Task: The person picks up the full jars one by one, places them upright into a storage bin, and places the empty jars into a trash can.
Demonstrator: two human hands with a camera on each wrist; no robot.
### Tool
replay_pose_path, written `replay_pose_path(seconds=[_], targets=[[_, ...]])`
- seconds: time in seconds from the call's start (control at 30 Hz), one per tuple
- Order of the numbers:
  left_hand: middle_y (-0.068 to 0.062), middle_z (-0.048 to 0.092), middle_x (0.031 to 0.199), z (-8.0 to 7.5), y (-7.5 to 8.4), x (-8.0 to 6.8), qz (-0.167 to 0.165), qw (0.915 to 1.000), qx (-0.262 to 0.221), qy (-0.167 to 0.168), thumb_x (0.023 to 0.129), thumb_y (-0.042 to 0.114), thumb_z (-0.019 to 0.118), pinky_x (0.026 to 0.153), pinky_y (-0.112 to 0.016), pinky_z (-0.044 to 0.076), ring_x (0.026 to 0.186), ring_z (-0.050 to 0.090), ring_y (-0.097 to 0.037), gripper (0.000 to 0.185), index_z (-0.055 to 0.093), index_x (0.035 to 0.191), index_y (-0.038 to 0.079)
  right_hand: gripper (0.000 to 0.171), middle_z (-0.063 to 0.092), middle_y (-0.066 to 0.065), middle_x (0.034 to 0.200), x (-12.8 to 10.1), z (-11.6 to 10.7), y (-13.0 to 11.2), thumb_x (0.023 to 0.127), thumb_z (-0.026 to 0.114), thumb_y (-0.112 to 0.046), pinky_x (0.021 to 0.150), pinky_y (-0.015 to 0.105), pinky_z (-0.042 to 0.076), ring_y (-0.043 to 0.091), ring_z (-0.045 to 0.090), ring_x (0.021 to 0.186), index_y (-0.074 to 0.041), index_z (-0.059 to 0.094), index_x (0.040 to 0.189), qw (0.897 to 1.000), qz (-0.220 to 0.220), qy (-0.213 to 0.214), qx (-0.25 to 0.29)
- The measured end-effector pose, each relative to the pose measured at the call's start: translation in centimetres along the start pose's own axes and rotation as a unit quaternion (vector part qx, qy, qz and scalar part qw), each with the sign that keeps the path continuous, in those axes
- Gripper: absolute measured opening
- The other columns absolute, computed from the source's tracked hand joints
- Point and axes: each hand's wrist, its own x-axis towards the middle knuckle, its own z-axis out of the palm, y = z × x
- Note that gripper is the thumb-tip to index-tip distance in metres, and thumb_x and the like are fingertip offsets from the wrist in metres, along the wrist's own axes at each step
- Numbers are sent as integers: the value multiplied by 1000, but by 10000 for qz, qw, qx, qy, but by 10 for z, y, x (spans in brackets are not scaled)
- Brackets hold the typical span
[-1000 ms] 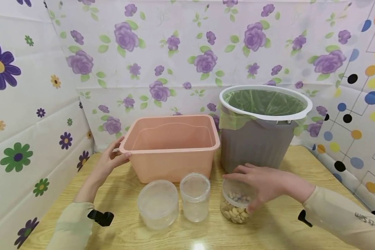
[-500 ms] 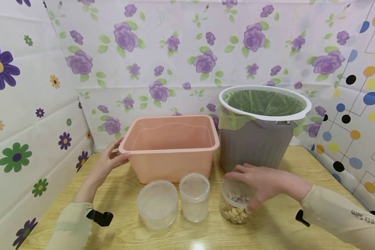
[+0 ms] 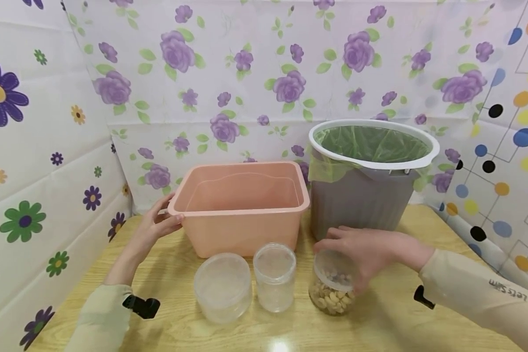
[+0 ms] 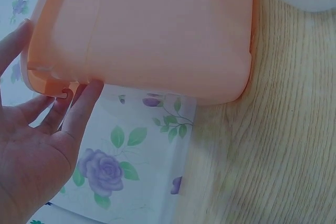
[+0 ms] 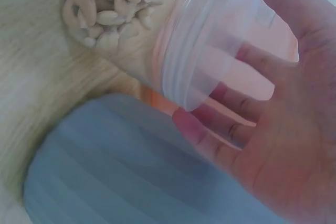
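Observation:
In the head view my left hand [image 3: 156,225] holds the left front corner of the pink plastic tub [image 3: 242,230]. The left wrist view has the thumb over the rim and the fingers [image 4: 81,108] under the tub's edge. My right hand [image 3: 365,252] grips the lid of a clear jar [image 3: 331,299] of cashews from above and the right. Up close in the right wrist view, the fingertips and thumb are spread around the frosted lid [image 5: 194,51], with pale cashews [image 5: 113,3] in the jar's lower part.
Two clear lidded containers, a wide low one [image 3: 223,288] and a narrow one [image 3: 275,278], stand left of the jar. Behind the right hand is a grey trash bin [image 3: 356,205] with a green liner [image 3: 374,144]. Flowered cloth [image 3: 229,88] hangs behind the wooden table [image 3: 167,322].
My right hand has turned and shifted slightly at the jar's lid, its forearm swinging a little to the left. The left hand and the tub have stayed in place.

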Motion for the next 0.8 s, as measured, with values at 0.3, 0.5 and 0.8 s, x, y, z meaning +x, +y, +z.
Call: replay_pose_path(seconds=[0.3, 0.5, 0.8], targets=[[-14, 36, 138, 0, 0, 1, 7, 9999, -160, 50, 100, 20, 57, 90, -18, 55, 104, 59, 3, 75, 14, 160, 11, 106, 50, -4, 128, -3, -62, -5, 51, 91, -31, 89, 37, 49, 15, 47, 111, -37, 43, 146, 9998, -79, -147, 91], [-11, 36, 137, 0, 1, -1, -22, 9997, -220, 87, 100, 18, 57, 90, -17, 55, 104, 59, 3, 74, 14, 160, 12, 109, 49, -2, 135, -4, -117, -18, 52, 89, -23, 92, 44, 50, 20, 48, 121, -40, 40, 148, 9995, -278, -123, -50], [-15, 34, 141, 1, 1, -1, -51, 9998, -201, 66, 100, 20, 57, 90, -18, 55, 104, 59, 4, 75, 13, 160, 13, 108, 33, 0, 154, 15, -188, -41, 60, 82, -11, 101, 47, 47, 25, 35, 140, -47, 32, 149, 9989, 56, -455, 82]])
